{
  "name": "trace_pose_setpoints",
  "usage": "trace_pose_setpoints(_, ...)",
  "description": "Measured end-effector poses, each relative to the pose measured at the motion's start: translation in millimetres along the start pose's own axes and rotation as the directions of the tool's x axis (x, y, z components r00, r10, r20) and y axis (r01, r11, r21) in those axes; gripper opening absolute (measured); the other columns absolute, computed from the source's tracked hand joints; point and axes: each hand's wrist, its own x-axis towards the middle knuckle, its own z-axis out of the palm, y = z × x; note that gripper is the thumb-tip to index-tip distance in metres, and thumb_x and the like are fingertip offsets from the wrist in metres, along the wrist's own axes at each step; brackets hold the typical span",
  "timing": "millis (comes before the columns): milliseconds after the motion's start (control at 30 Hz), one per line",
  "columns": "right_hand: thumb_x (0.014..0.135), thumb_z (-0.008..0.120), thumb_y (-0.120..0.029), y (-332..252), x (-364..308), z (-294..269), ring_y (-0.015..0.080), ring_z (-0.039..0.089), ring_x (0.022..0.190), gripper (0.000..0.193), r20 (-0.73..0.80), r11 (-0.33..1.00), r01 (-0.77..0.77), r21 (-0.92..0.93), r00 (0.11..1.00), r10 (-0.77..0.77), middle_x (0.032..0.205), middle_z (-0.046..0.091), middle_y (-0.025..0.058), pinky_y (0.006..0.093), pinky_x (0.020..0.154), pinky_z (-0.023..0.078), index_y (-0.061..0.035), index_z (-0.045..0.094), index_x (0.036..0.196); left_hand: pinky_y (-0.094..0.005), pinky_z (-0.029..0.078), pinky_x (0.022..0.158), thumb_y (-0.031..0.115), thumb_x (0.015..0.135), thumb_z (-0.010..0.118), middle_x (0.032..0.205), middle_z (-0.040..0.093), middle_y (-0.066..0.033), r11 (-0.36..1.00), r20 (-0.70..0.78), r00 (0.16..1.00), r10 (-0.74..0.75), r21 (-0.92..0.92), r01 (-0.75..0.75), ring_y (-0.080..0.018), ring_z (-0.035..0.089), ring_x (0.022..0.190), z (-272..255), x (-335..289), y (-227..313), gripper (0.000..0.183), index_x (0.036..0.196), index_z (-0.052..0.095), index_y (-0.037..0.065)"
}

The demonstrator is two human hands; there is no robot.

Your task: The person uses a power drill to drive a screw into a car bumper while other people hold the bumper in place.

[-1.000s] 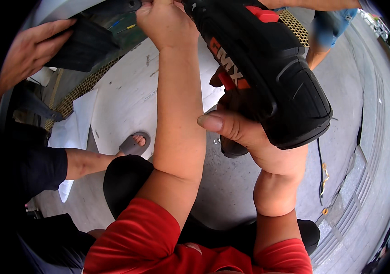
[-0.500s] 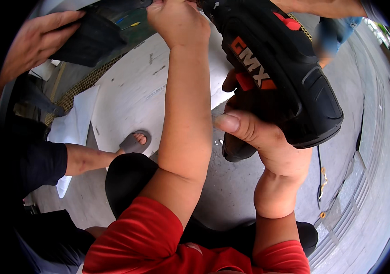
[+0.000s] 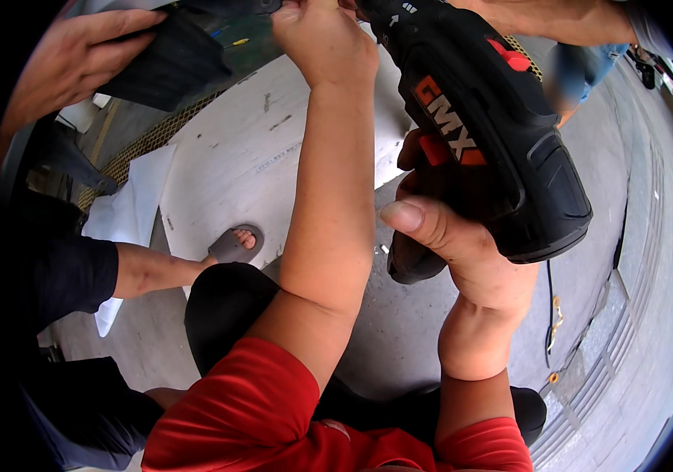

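Observation:
My right hand [image 3: 462, 232] is wrapped round the handle of a black cordless drill [image 3: 482, 118] with red switches. Its thumb lies along the near side of the grip, and the drill's front end points up toward the top edge of the picture. My left hand [image 3: 327, 43] is raised beside that front end, its fingers bent together. The top edge cuts off the fingertips and the drill's tip, so what they pinch, if anything, cannot be made out. Close to my left hand is a dark part [image 3: 250, 6] at the top edge.
A co-worker's hand [image 3: 77, 67] touches a black panel [image 3: 171, 67] at upper left. Another person's forearm [image 3: 549, 20] reaches in at upper right. A sandalled foot [image 3: 238, 242] stands on a white board [image 3: 226, 173]. A black cord [image 3: 549, 315] lies on the floor at right.
My left hand and the drill's front end sit slightly lower and further right in the picture. The surroundings have shifted a little too. Both hands keep their grip.

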Motion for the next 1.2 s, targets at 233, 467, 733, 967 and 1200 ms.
trace_pose_setpoints(233, 0.072, 0.090, -0.012, -16, 3, 3, 0.0192, 0.064, 0.094, 0.058, 0.028, 0.972, -0.176, 0.156, 0.984, 0.174, 0.105, 0.069, 0.0080, 0.0325, 0.081, 0.053, -0.0013, 0.067, 0.124, -0.0285, 0.053, 0.073, 0.028, 0.105, 0.056, 0.093, 0.066, -0.0076, 0.999, 0.000, 1.000, 0.015, 0.038, -0.015, -0.0155, 0.063, 0.079, -2, 4, 13, 0.036, 0.107, 0.063, -0.007)
trace_pose_setpoints(467, 0.072, 0.090, -0.012, -5, 3, 3, 0.0183, 0.064, 0.093, 0.059, -0.025, 0.977, -0.111, 0.184, 0.993, 0.117, 0.105, 0.069, 0.0073, 0.0322, 0.080, 0.052, -0.0013, 0.066, 0.124, -0.0289, 0.053, 0.073, 0.027, 0.105, 0.055, 0.095, 0.066, -0.0081, 0.996, -0.028, 1.000, -0.011, 0.085, 0.014, -0.0158, 0.063, 0.080, -5, 1, 1, 0.034, 0.108, 0.063, -0.006)
trace_pose_setpoints(733, 0.071, 0.091, -0.012, -6, 3, 3, 0.0161, 0.062, 0.092, 0.062, -0.014, 0.967, -0.131, 0.219, 0.990, 0.138, 0.103, 0.067, 0.0052, 0.0305, 0.079, 0.052, -0.0019, 0.065, 0.126, -0.0295, 0.053, 0.074, 0.027, 0.105, 0.056, 0.098, 0.067, -0.0093, 1.000, -0.024, 1.000, -0.015, -0.002, 0.015, -0.0167, 0.064, 0.082, -4, 2, -1, 0.033, 0.109, 0.063, -0.005)
trace_pose_setpoints(967, 0.069, 0.091, -0.010, -3, 5, 2, 0.0172, 0.064, 0.087, 0.063, -0.023, 0.984, -0.056, 0.168, 0.998, 0.061, 0.101, 0.069, 0.0070, 0.0309, 0.076, 0.053, -0.0011, 0.065, 0.126, -0.0292, 0.053, 0.075, 0.027, 0.105, 0.056, 0.098, 0.067, -0.0093, 1.000, -0.012, 1.000, 0.002, -0.016, -0.003, -0.0165, 0.064, 0.082, -4, 1, -1, 0.034, 0.109, 0.063, -0.006)
trace_pose_setpoints(1200, 0.072, 0.090, -0.012, -5, 3, 6, 0.0177, 0.064, 0.090, 0.058, 0.024, 0.977, -0.095, 0.190, 0.995, 0.092, 0.102, 0.069, 0.0055, 0.0317, 0.078, 0.052, -0.0016, 0.066, 0.124, -0.0289, 0.052, 0.075, 0.026, 0.105, 0.056, 0.099, 0.067, -0.0094, 1.000, -0.001, 1.000, 0.029, -0.009, -0.029, -0.0163, 0.064, 0.082, -6, 3, 3, 0.034, 0.110, 0.062, -0.007)
